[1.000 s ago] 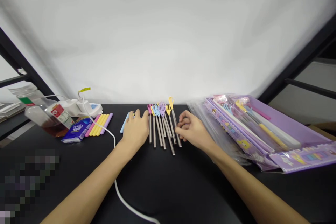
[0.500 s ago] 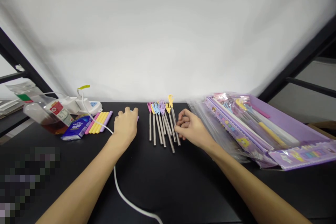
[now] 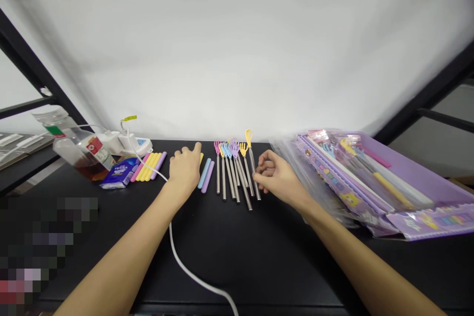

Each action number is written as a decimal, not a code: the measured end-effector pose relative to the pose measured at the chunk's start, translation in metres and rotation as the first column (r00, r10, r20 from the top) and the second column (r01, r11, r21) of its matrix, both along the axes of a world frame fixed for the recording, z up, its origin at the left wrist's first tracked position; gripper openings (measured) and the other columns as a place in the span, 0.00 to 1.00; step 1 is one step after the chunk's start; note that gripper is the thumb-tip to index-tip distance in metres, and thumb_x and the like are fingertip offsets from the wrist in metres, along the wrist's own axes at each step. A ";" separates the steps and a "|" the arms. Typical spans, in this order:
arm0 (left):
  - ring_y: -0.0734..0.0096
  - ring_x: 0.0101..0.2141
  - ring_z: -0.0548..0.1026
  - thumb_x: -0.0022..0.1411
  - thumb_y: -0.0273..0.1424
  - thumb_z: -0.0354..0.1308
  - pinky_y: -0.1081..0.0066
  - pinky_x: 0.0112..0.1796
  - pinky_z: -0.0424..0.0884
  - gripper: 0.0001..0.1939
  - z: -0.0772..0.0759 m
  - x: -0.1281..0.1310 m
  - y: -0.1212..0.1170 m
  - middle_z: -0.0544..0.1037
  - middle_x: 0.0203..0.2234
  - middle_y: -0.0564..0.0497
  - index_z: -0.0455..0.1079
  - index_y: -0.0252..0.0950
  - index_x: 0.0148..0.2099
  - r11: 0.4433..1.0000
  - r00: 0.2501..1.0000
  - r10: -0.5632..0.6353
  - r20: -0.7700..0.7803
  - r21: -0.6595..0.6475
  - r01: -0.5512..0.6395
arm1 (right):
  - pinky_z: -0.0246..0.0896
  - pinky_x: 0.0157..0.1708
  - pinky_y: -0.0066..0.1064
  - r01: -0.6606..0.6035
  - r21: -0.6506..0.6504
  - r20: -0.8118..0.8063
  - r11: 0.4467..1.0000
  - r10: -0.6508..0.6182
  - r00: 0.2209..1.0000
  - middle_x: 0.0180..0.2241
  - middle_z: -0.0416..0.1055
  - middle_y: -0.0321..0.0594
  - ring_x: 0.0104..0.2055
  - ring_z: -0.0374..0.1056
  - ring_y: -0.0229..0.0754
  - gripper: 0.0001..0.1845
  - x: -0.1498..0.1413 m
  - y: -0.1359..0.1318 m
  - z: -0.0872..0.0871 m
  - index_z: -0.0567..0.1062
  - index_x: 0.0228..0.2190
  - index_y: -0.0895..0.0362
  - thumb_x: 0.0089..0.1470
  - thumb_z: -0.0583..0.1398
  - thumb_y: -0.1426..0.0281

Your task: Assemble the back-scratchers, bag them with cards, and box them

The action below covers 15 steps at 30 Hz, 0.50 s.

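Cable [image 3: 171, 237] left of the back scratchers [image 3: 234, 150] could snag should the half-curled left hand [image 3: 184, 165], hold unclear, shift; right hand [image 3: 276, 175] beside them curls loosely, seemingly empty

well to the left of the fingers of the left hand [image 3: 184, 168], white lettering on the blue packet [image 3: 118, 174] seems to read "vinda"; the smaller print around it is blurred. farther left of those fingers, the clear jar [image 3: 77, 141] bears a red-and-white label [image 3: 99, 152] and, nearer its lid, a green label [image 3: 55, 131], the wording on both too small to make out. well to the right of the fingers of the right hand [image 3: 277, 175], the purple tray [image 3: 414, 170] carries coloured, letter-like characters along its side and front walls, beside yellow cartoon artwork, too unclear to read.
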<state>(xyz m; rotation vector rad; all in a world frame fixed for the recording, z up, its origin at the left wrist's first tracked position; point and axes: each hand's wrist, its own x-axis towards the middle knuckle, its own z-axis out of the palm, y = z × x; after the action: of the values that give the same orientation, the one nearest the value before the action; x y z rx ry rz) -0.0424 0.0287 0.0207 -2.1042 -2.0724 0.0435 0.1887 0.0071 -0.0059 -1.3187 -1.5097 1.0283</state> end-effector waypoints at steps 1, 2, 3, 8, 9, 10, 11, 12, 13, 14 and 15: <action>0.48 0.47 0.75 0.64 0.16 0.39 0.59 0.44 0.73 0.28 0.001 0.000 0.000 0.76 0.42 0.36 0.58 0.33 0.64 1.000 1.000 -0.001 0.001 0.018 0.001 | 0.62 0.16 0.24 0.001 0.004 0.004 1.000 -0.001 1.000 0.24 0.67 0.25 0.18 0.67 0.33 0.16 0.000 0.000 0.000 0.61 0.33 0.52 0.42 0.61 0.74; 0.47 0.48 0.74 0.63 0.15 0.40 0.58 0.44 0.72 0.28 0.002 0.001 0.000 0.76 0.41 0.36 0.57 0.34 0.64 0.999 1.000 -0.007 0.006 0.045 0.007 | 0.62 0.16 0.24 0.003 0.008 0.008 1.000 -0.003 1.000 0.25 0.67 0.25 0.19 0.67 0.33 0.16 0.000 0.000 0.000 0.61 0.33 0.52 0.42 0.61 0.74; 0.47 0.48 0.73 0.63 0.16 0.40 0.57 0.45 0.72 0.29 0.003 0.002 -0.001 0.76 0.41 0.36 0.57 0.35 0.64 0.997 0.999 -0.023 0.023 0.078 0.021 | 0.62 0.16 0.24 0.005 0.011 0.009 1.000 -0.005 1.000 0.25 0.67 0.25 0.19 0.67 0.33 0.16 0.000 0.000 0.000 0.61 0.33 0.52 0.42 0.61 0.74; 0.54 0.42 0.76 0.67 0.21 0.42 0.60 0.44 0.72 0.28 0.000 0.013 -0.005 0.73 0.44 0.40 0.52 0.41 0.67 0.965 0.874 -0.261 0.410 0.099 0.242 | 0.62 0.16 0.24 0.023 0.014 0.005 1.000 -0.023 1.000 0.24 0.67 0.25 0.18 0.66 0.33 0.17 0.002 0.001 0.002 0.61 0.33 0.52 0.41 0.62 0.73; 0.55 0.42 0.77 0.67 0.23 0.42 0.60 0.44 0.73 0.28 -0.003 0.015 -0.006 0.73 0.43 0.42 0.51 0.42 0.68 0.952 0.823 -0.294 0.485 0.075 0.296 | 0.62 0.16 0.24 0.026 0.015 0.006 1.000 -0.026 1.000 0.24 0.67 0.26 0.18 0.66 0.33 0.17 0.003 0.001 0.003 0.61 0.33 0.52 0.41 0.62 0.73; 0.56 0.42 0.77 0.68 0.24 0.42 0.60 0.45 0.72 0.28 -0.005 0.017 -0.007 0.73 0.41 0.43 0.51 0.42 0.68 0.941 0.788 -0.313 0.531 0.058 0.335 | 0.62 0.16 0.24 0.029 0.016 0.008 0.999 -0.029 1.000 0.24 0.68 0.26 0.18 0.66 0.33 0.17 0.003 0.001 0.003 0.62 0.33 0.52 0.41 0.62 0.73; 0.55 0.44 0.76 0.68 0.24 0.42 0.59 0.46 0.72 0.27 -0.008 0.019 -0.007 0.73 0.41 0.43 0.51 0.42 0.68 0.934 0.772 -0.322 0.547 0.050 0.354 | 0.62 0.16 0.24 0.030 0.018 0.011 0.999 -0.030 0.999 0.24 0.68 0.26 0.18 0.66 0.33 0.17 0.004 0.001 0.003 0.62 0.33 0.52 0.41 0.62 0.73; 0.54 0.45 0.76 0.68 0.24 0.42 0.58 0.47 0.72 0.27 -0.010 0.021 -0.008 0.73 0.42 0.43 0.52 0.41 0.68 0.933 0.775 -0.323 0.543 0.048 0.356 | 0.62 0.16 0.24 0.030 0.020 0.014 0.999 -0.031 0.999 0.24 0.68 0.26 0.18 0.66 0.33 0.17 0.004 0.000 0.003 0.61 0.33 0.52 0.41 0.62 0.73; 0.52 0.45 0.76 0.68 0.24 0.42 0.57 0.46 0.72 0.27 -0.011 0.022 -0.008 0.73 0.43 0.42 0.53 0.41 0.68 0.938 0.790 -0.315 0.526 0.046 0.343 | 0.62 0.16 0.24 0.030 0.022 0.016 0.999 -0.031 0.999 0.24 0.68 0.26 0.18 0.66 0.33 0.17 0.004 0.000 0.003 0.61 0.33 0.52 0.42 0.62 0.73; 0.51 0.45 0.76 0.67 0.24 0.42 0.55 0.46 0.72 0.28 -0.012 0.022 -0.007 0.73 0.43 0.41 0.53 0.41 0.68 0.945 0.812 -0.299 0.501 0.040 0.324 | 0.62 0.16 0.24 0.029 0.023 0.019 0.999 -0.029 0.999 0.24 0.68 0.26 0.18 0.66 0.33 0.17 0.005 0.000 0.003 0.61 0.33 0.52 0.42 0.62 0.73; 0.50 0.44 0.77 0.67 0.24 0.43 0.54 0.45 0.73 0.28 -0.012 0.022 -0.007 0.73 0.44 0.40 0.53 0.41 0.68 0.954 0.837 -0.277 0.472 0.029 0.299 | 0.62 0.16 0.24 0.027 0.025 0.023 0.999 -0.028 0.999 0.24 0.68 0.27 0.18 0.66 0.33 0.17 0.005 0.000 0.003 0.61 0.33 0.52 0.42 0.62 0.73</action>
<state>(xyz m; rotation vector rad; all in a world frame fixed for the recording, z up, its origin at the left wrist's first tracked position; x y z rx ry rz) -0.0208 0.0217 0.0086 -2.6429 -1.9564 -0.5211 0.1933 0.0075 -0.0028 -1.3343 -1.5126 0.9767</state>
